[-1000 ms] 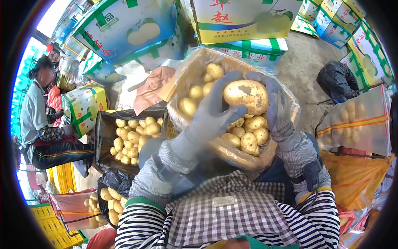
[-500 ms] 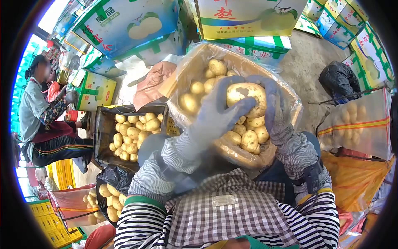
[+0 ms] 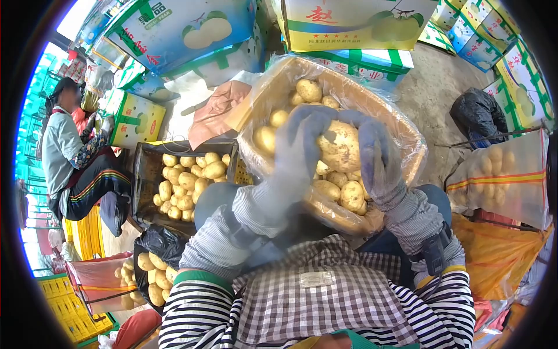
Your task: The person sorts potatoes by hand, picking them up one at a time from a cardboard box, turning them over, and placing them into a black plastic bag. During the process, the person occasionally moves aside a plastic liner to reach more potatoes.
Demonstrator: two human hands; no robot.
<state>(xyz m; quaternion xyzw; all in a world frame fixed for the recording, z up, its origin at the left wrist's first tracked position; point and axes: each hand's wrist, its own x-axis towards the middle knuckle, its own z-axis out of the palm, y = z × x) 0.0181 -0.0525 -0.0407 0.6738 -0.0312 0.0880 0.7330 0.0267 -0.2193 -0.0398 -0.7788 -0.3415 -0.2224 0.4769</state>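
A large potato point(image 3: 339, 146) with brown dirt patches is held above a cardboard box point(image 3: 260, 95) lined with clear plastic. My left hand point(image 3: 302, 145), in a grey-blue glove and blurred by motion, grips the potato from the left. On its other side, my gloved right hand point(image 3: 376, 154) has its fingers curled against it. Several potatoes lie in the box around and below both hands, such as one potato point(image 3: 352, 196) near the front. The palm sides of both hands are hidden.
To the left stands a dark crate point(image 3: 139, 180) of smaller potatoes, with a black plastic bag point(image 3: 161, 247) below it. Printed cartons point(image 3: 354, 29) are stacked beyond the box. A mesh bag of potatoes point(image 3: 494, 174) stands at right. Another person point(image 3: 75, 157) sits at far left.
The large potato has turned between my hands, now showing a dirtier face. My left fingers have shifted over its upper left side. At far left, the other person has changed posture.
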